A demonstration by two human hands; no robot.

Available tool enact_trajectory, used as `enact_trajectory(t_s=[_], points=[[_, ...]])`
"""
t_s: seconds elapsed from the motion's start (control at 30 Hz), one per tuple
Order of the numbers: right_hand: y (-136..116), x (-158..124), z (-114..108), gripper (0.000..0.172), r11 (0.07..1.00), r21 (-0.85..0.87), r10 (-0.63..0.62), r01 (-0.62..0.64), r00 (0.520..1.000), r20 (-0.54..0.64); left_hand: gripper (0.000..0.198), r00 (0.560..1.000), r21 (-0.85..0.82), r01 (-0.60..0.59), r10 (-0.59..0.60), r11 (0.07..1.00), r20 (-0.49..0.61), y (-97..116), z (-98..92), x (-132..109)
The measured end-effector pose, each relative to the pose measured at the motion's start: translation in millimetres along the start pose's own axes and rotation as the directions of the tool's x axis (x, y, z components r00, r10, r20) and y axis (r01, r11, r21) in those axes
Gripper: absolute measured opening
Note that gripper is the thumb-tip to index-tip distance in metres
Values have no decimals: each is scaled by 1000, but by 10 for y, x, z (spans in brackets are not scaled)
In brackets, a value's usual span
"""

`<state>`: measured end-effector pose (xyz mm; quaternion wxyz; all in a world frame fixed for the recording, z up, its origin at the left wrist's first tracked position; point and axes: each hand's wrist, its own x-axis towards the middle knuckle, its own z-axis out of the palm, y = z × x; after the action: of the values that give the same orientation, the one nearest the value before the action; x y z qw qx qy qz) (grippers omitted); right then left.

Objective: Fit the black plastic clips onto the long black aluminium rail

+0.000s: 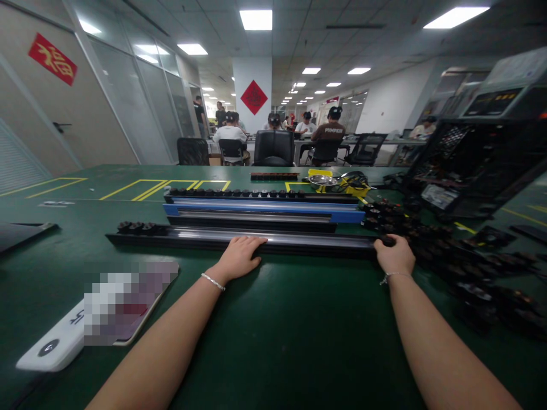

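Green surface (pixel 299 341); on it a long black rail (pixel 307 242) is laid crosswise, just nearer than a blue rail (pixel 260 208). Black pieces (pixel 137 226) are seated at its left end. Rail touched by the left hand (pixel 241 256), fingers spread loosely, thumb apart. At its right end, a small black part (pixel 388 241) appears pinched by the right hand (pixel 395 256). Step judged: part being aligned at the rail end. Next move: steady bracing at left, straight push at right probably required.

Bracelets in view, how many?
2: a bracelet at the wrist of the left hand, which rests on the long black rail; another bracelet at the wrist of the right hand, at the rail's right end. Wrists of the background people are hidden or too small.
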<state>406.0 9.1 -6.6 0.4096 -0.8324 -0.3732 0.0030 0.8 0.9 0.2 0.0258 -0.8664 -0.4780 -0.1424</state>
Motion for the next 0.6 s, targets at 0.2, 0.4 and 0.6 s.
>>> enact_trajectory(t_s=[0.2,0.4,0.6], points=[[54,37,33,39,999,40,-5,7,999,-53,54,1000,9,-10,10,1000,-1,1,-6,-7],[36,42,-16,44,1000,6,29,-29,999,-31,53,1000,24,-8,8,1000,-3,6,-9,-11],[54,78,-40,47,998,-22,61,-62,998,-18,53,1000,16,-9,9,1000,0,4,-7,-8]])
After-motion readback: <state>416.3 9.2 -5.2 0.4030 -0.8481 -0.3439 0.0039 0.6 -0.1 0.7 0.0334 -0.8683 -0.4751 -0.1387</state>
